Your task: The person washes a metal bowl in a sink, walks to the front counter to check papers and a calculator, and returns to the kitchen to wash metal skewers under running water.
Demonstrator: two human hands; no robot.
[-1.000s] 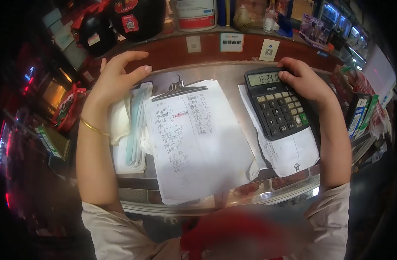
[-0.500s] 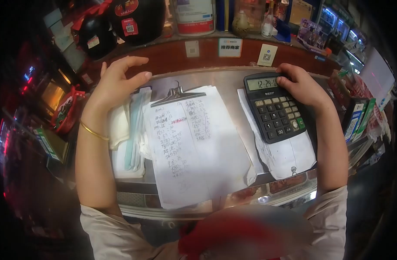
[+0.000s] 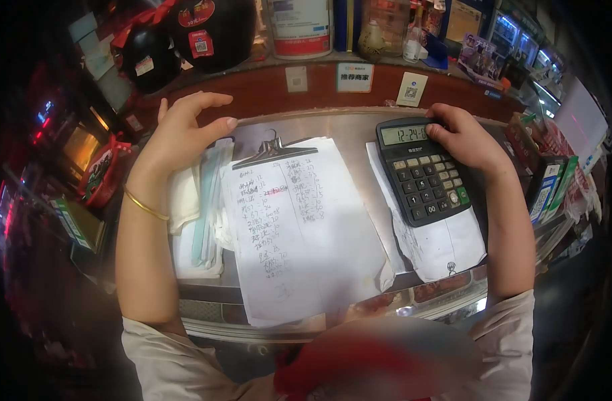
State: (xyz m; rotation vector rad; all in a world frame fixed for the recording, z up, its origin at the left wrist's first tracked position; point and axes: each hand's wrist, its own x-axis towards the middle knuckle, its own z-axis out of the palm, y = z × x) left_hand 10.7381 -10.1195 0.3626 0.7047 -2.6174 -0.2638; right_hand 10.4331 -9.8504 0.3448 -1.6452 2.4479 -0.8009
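My right hand holds the upper right corner of a black calculator. Its thumb lies over the end of the display, which reads "12-24-0" with the rest covered. Under the calculator is a white sheet with a small drawing. My left hand is held up with thumb and fingers apart, nothing between them. Below it lies a stack of papers and a pale cloth-like bundle. Between my hands, handwritten sheets sit under the metal clip of a clipboard.
Along the raised back ledge stand dark jars, a white-and-red tub, a small ceramic jug and a bottle. A QR code card is fixed to its front. Boxes crowd the right side.
The view has shifted very slightly. Both hands keep almost the same pose, and the calculator and papers stay in place.
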